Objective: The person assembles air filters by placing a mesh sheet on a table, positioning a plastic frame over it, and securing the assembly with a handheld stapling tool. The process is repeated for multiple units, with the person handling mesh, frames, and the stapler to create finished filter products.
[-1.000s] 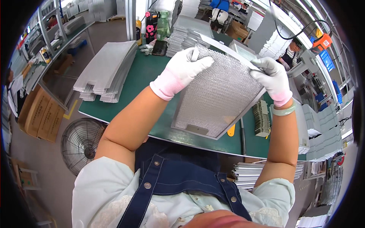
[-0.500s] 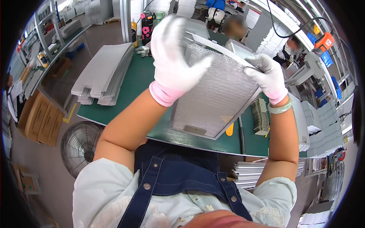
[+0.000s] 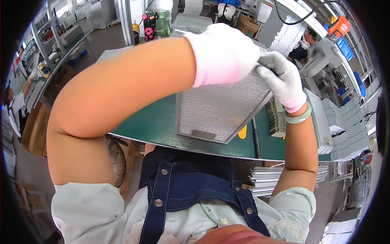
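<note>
A silver framed metal mesh filter panel (image 3: 219, 110) stands tilted on the green table (image 3: 154, 118), its lower edge resting near the front. My right hand (image 3: 284, 79), in a white glove with grey fingertips, grips the panel's upper right corner between thumb and fingers. Across the top of the panel reaches my left hand (image 3: 227, 53), also gloved in white, close beside the right hand's fingertips. Its back faces me, so its fingers are hidden, along with much of the panel's upper edge.
Right of the panel lie an orange-yellow flat tool (image 3: 242, 132), a dark rod (image 3: 256, 138) and a row of stacked metal pieces (image 3: 276, 118). Bottles (image 3: 150, 26) stand at the back left. A floor fan (image 3: 116, 160) is below my left arm. An orange device (image 3: 339, 27) hangs at upper right.
My left hand has swung from the panel's upper left over to its upper right corner, turning its back to me. My right hand keeps its grip on the corner.
</note>
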The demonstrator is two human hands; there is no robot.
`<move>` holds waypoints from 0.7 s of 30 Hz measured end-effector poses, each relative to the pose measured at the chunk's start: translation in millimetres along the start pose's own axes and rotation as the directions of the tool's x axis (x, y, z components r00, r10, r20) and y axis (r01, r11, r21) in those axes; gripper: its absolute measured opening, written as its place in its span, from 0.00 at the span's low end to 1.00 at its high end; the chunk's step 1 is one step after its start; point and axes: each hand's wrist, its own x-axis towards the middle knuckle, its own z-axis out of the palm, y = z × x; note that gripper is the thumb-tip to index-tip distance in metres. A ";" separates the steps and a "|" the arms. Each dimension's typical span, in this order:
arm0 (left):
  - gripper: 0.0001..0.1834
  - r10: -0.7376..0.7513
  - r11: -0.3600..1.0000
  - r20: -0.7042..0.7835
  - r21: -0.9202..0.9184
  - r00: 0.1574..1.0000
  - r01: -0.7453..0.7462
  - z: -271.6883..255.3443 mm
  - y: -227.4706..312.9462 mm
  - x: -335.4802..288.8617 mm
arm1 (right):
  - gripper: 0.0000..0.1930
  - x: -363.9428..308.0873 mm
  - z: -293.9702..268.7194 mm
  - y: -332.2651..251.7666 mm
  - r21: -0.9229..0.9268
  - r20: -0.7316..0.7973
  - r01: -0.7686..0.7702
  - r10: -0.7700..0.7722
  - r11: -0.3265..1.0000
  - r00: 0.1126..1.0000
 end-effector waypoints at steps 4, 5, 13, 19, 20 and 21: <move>0.10 0.068 0.997 0.081 -0.053 0.994 -0.064 2.2 -22.2 -1.0 | 0.13 7.0 -4.8 -6.7 -0.053 0.086 -0.044 0.048 0.998 0.995; 0.10 0.078 0.994 0.105 -0.091 0.991 -0.068 8.8 -26.4 3.1 | 0.13 7.2 -6.5 -5.0 -0.001 0.112 -0.053 0.053 0.999 0.992; 0.11 0.038 0.999 0.179 -0.038 0.983 -0.032 -0.4 -16.1 0.6 | 0.13 7.2 -9.1 -5.5 0.029 0.110 -0.113 0.109 0.993 0.988; 0.09 0.039 0.999 0.158 -0.031 0.987 -0.035 -0.9 -14.2 -3.4 | 0.11 4.4 26.5 -34.4 -0.649 -0.049 0.126 -0.207 0.751 0.977; 0.09 0.012 1.000 0.162 0.023 0.987 -0.016 -4.3 -12.0 -8.8 | 0.09 5.1 32.1 -29.3 -0.733 -0.051 0.170 -0.301 0.659 0.952; 0.09 -0.010 0.997 0.155 0.072 0.988 -0.001 -8.5 -11.3 -13.1 | 0.09 4.8 33.7 -25.2 -0.752 -0.061 0.161 -0.311 0.639 0.949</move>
